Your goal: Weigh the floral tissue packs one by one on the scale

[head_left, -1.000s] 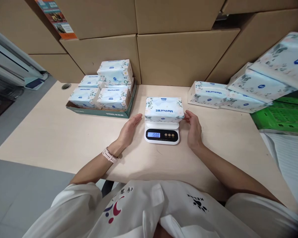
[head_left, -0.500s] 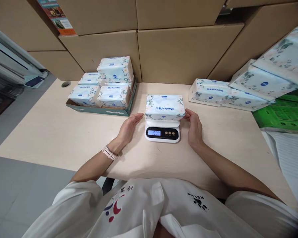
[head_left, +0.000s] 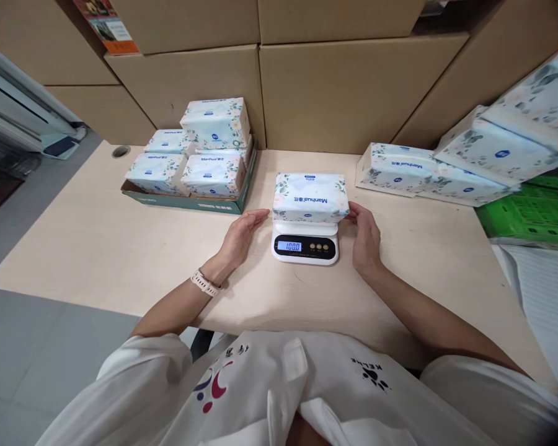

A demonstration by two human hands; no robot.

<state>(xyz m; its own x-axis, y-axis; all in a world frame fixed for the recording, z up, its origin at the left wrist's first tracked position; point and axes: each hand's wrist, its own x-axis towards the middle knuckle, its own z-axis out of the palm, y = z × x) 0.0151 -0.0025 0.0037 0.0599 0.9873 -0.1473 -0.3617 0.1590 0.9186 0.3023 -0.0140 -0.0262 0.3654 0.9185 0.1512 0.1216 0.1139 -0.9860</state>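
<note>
A pack of tissues [head_left: 309, 197] with a floral wrapper lies on a small white digital scale [head_left: 305, 245] in the middle of the table; the display reads 100.0. My left hand [head_left: 239, 238] rests on the table just left of the scale, fingers stretched out, fingertips close to the pack's left end. On the other side my right hand [head_left: 365, 237] is open too, its fingertips at the pack's right end. Neither hand grips the pack.
A shallow green cardboard tray [head_left: 193, 204] at the back left holds several tissue packs. More packs [head_left: 400, 171] are stacked at the back right beside a green crate [head_left: 530, 217]. Large cardboard boxes [head_left: 325, 93] line the back of the light wooden table [head_left: 97, 248].
The hands stay beside the pack on the scale. Only the camera has tilted slightly, shifting the scene up in the picture.
</note>
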